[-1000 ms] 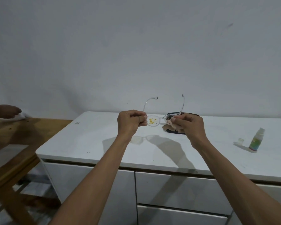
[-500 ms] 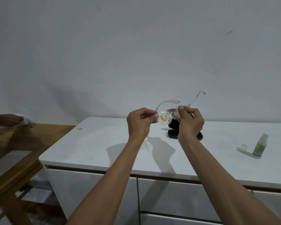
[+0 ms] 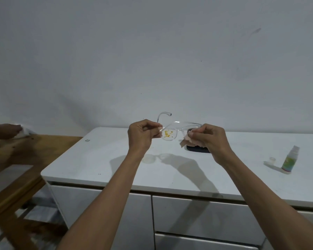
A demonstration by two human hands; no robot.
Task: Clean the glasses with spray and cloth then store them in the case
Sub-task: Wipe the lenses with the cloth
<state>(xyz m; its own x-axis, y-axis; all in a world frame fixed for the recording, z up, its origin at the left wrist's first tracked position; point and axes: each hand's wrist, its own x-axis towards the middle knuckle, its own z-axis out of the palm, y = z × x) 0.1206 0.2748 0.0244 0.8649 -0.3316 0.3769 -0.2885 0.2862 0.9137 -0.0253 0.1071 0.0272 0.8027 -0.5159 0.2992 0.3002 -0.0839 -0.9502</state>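
I hold the glasses (image 3: 170,134) up in the air, above the white surface (image 3: 116,159). They are clear, and one round lens has little yellow specks on it. My left hand (image 3: 143,136) pinches the frame at the left end of the glasses, with my left fingers (image 3: 156,131) curled tight on it. One clear arm of the glasses curves up just above those fingers. The other arm points away toward my right hand.

My right hand (image 3: 211,139) grips a small pink cloth (image 3: 188,141). My right fingers (image 3: 197,131) are curled around the cloth, right beside the other lens. I cannot tell if the cloth touches that lens.

Just under my right fingers lies the dark case (image 3: 197,149), flat on the surface. The cloth hangs in front of part of it.

Far off to the right of my right hand stands the little spray bottle (image 3: 290,159). It is upright, with a green label. Its small clear cap (image 3: 272,160) sits just to the left of it, on the surface.

Below my fingers, the shadow of the glasses and my arms falls on the surface.

Well off to the left of my left hand there is a brown wooden table (image 3: 34,150). Another person's hand (image 3: 5,130) rests on it and touches something white.
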